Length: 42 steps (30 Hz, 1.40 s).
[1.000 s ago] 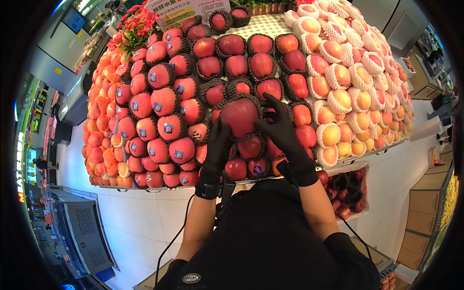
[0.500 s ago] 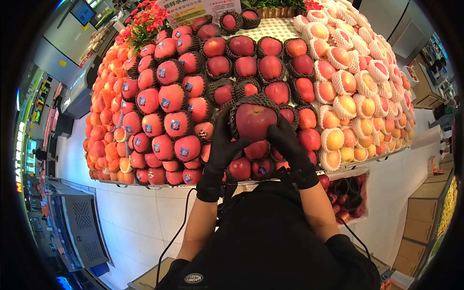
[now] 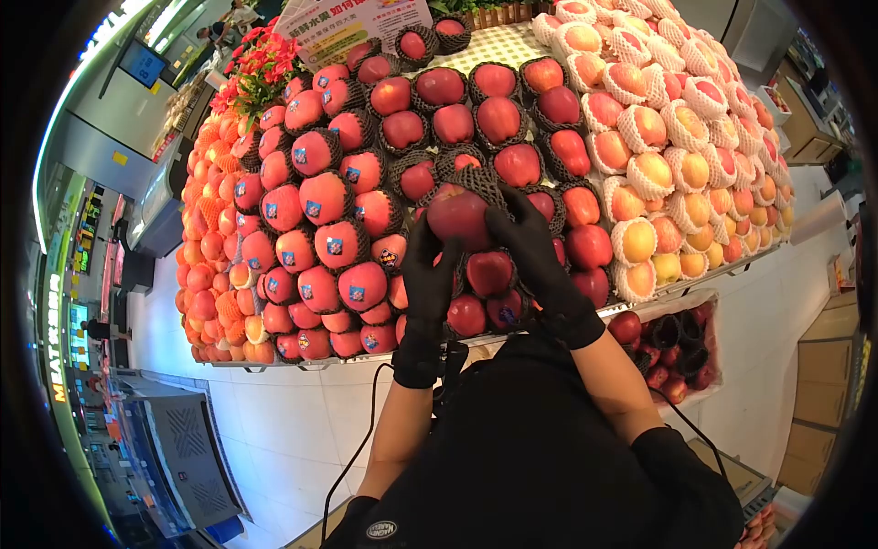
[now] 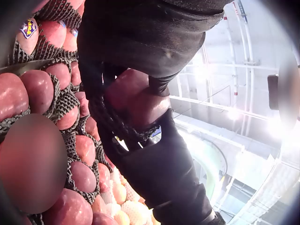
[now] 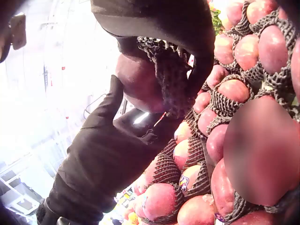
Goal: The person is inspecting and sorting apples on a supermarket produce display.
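Between both black-gloved hands, a large dark red apple (image 3: 457,220) is held above the display, with a black foam net (image 3: 473,174) around its far side. My left hand (image 3: 430,274) grips the apple from the left, its thumb on the near side. From the right, my right hand (image 3: 535,247) holds the apple and net with bent fingers. In the left wrist view, red skin of the apple (image 4: 133,93) shows between the two gloves. The net (image 5: 171,77) bunches beside the right palm in the right wrist view.
Netted red apples (image 3: 325,201), many with blue stickers, are stacked to the left. Rows of darker apples (image 3: 498,119) lie beyond the hands. White-netted fruit (image 3: 654,169) is piled at right. A box of dark red fruit (image 3: 672,352) stands below the display's front edge.
The right hand's fingers came down from the far side onto the apple's right. The apple has turned, its stem end no longer showing, and the net stretches out behind it.
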Available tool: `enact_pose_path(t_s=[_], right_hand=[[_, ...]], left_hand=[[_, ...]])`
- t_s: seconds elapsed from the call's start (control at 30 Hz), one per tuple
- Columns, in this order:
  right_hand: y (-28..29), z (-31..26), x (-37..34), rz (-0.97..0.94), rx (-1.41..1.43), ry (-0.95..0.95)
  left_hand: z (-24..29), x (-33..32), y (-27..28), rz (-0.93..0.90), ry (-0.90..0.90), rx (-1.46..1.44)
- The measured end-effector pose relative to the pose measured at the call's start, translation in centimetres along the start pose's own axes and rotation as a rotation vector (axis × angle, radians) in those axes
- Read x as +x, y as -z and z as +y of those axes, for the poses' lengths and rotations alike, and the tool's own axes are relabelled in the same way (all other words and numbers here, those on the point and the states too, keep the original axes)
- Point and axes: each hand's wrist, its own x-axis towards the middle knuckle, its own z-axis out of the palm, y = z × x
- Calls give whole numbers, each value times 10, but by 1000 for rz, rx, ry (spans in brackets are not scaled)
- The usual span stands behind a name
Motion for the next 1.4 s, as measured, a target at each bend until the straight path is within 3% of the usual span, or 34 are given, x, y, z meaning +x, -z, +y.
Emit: enact_pose_path(t_s=[0.1, 0.17, 0.4, 0.5, 0.6, 0.67, 0.77, 0.9, 1.07, 1.3, 1.4], right_hand=[[-3, 8, 2, 37, 6, 9], [-10, 10, -1, 95, 41, -34], [3, 25, 4, -36, 82, -113], [7, 25, 8, -69, 19, -18], [10, 27, 8, -134, 94, 2], [10, 26, 9, -163, 172, 32], [8, 21, 10, -178, 259, 25], [17, 24, 7, -295, 330, -144], [7, 10, -3, -343, 265, -278], [-9, 3, -10, -317, 316, -182], [-6, 20, -7, -237, 326, -161]], left_hand=[[-11, 2, -5, -105, -70, 17], [-16, 1, -7, -72, -43, 30], [-15, 3, 2, -22, 53, 119], [-12, -2, 5, -15, -33, 307], [-10, -6, 8, -72, -29, 132], [-5, -9, 7, -73, -94, 215], [3, -12, 4, -80, -183, 257], [11, -15, 5, -91, -249, 352], [16, -16, 21, -183, -64, 157], [-7, -16, 39, -156, 244, -39], [-15, -13, 43, -86, 263, -107]])
